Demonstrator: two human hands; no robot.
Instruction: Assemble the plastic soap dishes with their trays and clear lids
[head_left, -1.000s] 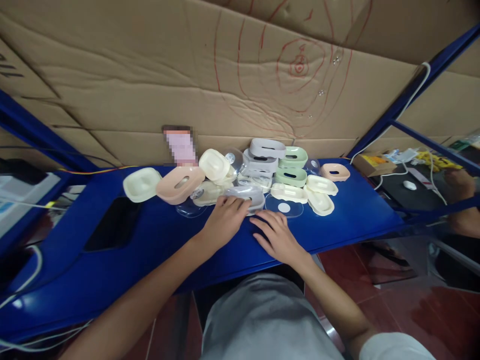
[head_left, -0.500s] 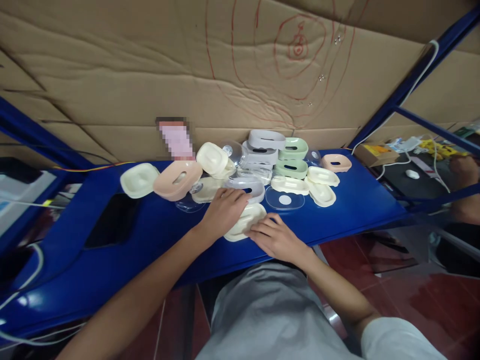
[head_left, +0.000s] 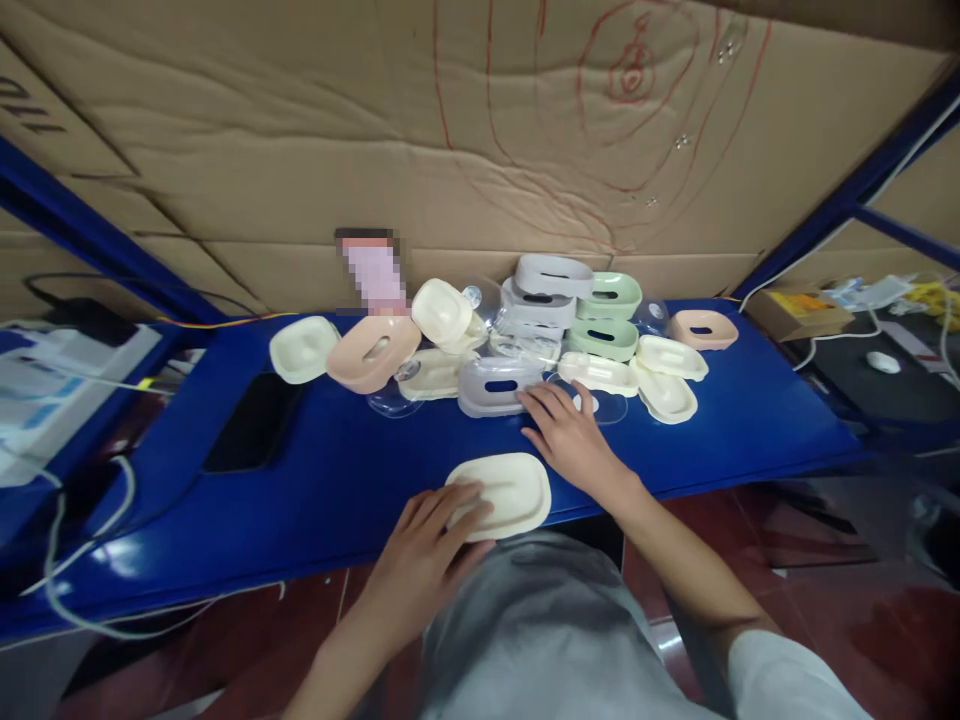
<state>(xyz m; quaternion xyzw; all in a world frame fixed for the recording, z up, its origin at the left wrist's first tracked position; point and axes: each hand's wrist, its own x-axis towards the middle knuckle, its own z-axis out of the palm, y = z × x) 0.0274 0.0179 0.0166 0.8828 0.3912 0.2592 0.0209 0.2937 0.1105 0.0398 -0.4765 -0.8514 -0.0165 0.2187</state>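
Head view: the left hand (head_left: 431,550) lay spread over the cream tray (head_left: 521,490) by the surface's (head_left: 337,490) front edge, where tugging risked dropping it; the right hand (head_left: 574,435), fingers parted, touched the lavender dish (head_left: 487,402).

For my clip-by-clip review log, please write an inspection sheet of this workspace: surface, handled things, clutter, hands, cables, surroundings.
Surface: glossy blue tabletop.
Handled things: cream oval tray near the front edge; lilac slotted box beyond it.
Clutter: black flat slab, left side.
Hands: left hand over the tray's left end; right hand, fingertips at the box's right end.
Cables: white cable, left; red-yellow wire, back left.
Surroundings: cardboard wall, red-marked.
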